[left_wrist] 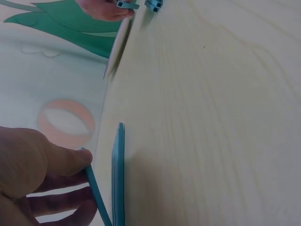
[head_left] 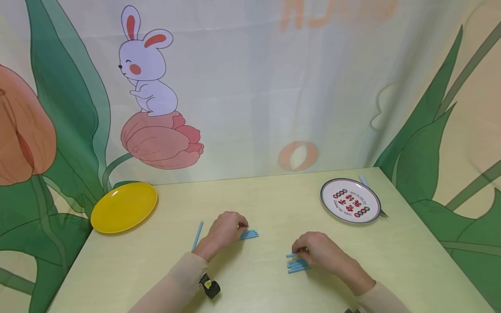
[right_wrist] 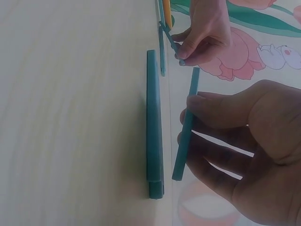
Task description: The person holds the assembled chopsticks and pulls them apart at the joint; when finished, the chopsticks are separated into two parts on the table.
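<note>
Between thumb and fingers, my left hand (head_left: 226, 228) pinches a thin blue stick (left_wrist: 97, 195), tilted just above a row of blue sticks (head_left: 250, 235) lying side by side on the table. To the right, my right hand (head_left: 322, 253) pinches another blue stick (right_wrist: 185, 141) by thumb and fingertips. It is held over a small group of blue sticks (head_left: 297, 266) on the tabletop, seen edge-on as a low stack in the right wrist view. A single blue stick (head_left: 198, 234) lies left of my left hand, its near end hidden by the wrist.
A yellow plate (head_left: 124, 208) sits at the table's left rear. At the right rear stands a white plate (head_left: 332, 208) with red lettering, fork-like tines (head_left: 384, 215) and a pale blue piece (head_left: 364, 179) showing from behind it. A printed curtain (head_left: 235, 87) borders the table (head_left: 270, 200).
</note>
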Motion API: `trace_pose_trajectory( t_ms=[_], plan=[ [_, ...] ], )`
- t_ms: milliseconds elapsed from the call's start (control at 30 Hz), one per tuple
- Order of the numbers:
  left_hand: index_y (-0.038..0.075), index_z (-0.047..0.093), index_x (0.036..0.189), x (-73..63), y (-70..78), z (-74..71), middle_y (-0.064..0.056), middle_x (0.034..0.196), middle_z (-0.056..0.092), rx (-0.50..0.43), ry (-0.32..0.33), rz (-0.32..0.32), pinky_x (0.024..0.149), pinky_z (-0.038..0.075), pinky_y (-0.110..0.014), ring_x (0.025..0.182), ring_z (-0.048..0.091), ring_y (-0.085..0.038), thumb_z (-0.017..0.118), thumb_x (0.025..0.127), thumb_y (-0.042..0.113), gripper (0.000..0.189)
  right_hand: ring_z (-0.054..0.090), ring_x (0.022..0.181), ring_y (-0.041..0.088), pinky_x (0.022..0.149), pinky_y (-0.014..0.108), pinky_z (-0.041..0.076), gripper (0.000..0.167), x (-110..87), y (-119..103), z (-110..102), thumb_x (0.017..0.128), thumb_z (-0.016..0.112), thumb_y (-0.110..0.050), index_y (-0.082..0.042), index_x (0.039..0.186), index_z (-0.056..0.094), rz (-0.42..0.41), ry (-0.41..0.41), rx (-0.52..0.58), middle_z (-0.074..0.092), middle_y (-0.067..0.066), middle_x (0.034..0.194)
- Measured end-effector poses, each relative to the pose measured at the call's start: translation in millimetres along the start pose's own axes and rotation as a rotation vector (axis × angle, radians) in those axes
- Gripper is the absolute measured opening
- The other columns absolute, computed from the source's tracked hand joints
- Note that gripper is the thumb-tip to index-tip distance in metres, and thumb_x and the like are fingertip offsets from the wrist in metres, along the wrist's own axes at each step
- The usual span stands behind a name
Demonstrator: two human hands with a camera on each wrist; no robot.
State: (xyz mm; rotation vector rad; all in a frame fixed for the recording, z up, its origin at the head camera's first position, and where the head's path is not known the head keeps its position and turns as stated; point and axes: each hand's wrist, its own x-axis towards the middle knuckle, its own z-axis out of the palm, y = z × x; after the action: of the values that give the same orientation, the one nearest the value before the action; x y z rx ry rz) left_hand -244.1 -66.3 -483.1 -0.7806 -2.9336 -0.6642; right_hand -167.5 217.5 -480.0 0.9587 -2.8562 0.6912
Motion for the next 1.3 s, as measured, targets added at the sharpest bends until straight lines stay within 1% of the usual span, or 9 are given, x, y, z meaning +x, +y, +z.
trace_pose_trajectory(
  t_ms=[333,433,567,700,900,1167,1300],
  plan=[
    [0.013,0.078,0.09,1.6,-2.1,4.9,0.001,0.093,0.074,0.001,-0.006,-0.003,0.07,0.055,-0.031,0.086,0.067,-0.015,0.073,0.086,0.014,0.006,0.06,0.077,0.001,0.072,0.026,0.053,0.012,0.1,2,1,0.08,0.076,-0.006,-0.017,0.082,0.075,0.016,-0.023,-0.004,0.071,-0.012,0.082],
    [0.013,0.078,0.09,2.0,-2.0,5.9,0.0,0.093,0.074,-0.003,-0.004,0.0,0.07,0.055,-0.032,0.086,0.068,-0.016,0.074,0.086,0.013,0.006,0.06,0.078,0.002,0.072,0.027,0.053,0.012,-0.1,2,1,0.08,0.076,-0.006,-0.017,0.081,0.075,0.019,-0.026,-0.015,0.071,-0.012,0.082],
    [0.013,0.078,0.09,3.6,-2.3,8.4,0.0,0.093,0.074,0.0,-0.013,-0.011,0.071,0.055,-0.033,0.087,0.068,-0.016,0.074,0.086,0.013,0.006,0.059,0.077,0.002,0.072,0.027,0.052,0.012,0.2,2,1,0.08,0.076,-0.006,-0.018,0.08,0.075,0.008,-0.031,-0.038,0.07,-0.012,0.081],
    [0.013,0.078,0.089,4.5,-1.8,10.5,0.002,0.091,0.074,0.009,-0.024,-0.019,0.071,0.055,-0.033,0.085,0.067,-0.015,0.074,0.085,0.014,0.006,0.058,0.075,0.001,0.071,0.027,0.052,0.013,1.1,3,2,0.079,0.076,-0.005,-0.018,0.079,0.074,-0.003,-0.049,-0.041,0.07,-0.012,0.079],
    [0.012,0.078,0.088,5.1,-1.4,11.6,0.001,0.089,0.074,0.011,-0.025,-0.015,0.07,0.055,-0.033,0.083,0.066,-0.016,0.074,0.085,0.013,0.005,0.056,0.075,0.0,0.071,0.027,0.051,0.014,1.8,5,3,0.079,0.076,-0.004,-0.018,0.079,0.074,0.015,-0.073,-0.04,0.069,-0.014,0.079],
    [0.011,0.078,0.088,5.9,-3.1,16.1,0.001,0.088,0.074,0.011,-0.016,0.001,0.068,0.054,-0.032,0.079,0.065,-0.014,0.073,0.085,0.012,0.005,0.055,0.073,0.0,0.069,0.026,0.05,0.013,1.8,7,4,0.079,0.075,-0.006,-0.019,0.077,0.074,-0.005,-0.062,-0.066,0.068,-0.015,0.077],
    [0.011,0.078,0.088,7.8,-3.5,17.8,0.0,0.088,0.074,-0.002,-0.028,-0.004,0.072,0.055,-0.032,0.079,0.065,-0.013,0.072,0.086,0.011,0.006,0.054,0.072,0.0,0.068,0.026,0.05,0.013,2.1,8,5,0.079,0.075,-0.005,-0.019,0.077,0.074,-0.01,-0.06,-0.071,0.067,-0.015,0.077]
  ],
)
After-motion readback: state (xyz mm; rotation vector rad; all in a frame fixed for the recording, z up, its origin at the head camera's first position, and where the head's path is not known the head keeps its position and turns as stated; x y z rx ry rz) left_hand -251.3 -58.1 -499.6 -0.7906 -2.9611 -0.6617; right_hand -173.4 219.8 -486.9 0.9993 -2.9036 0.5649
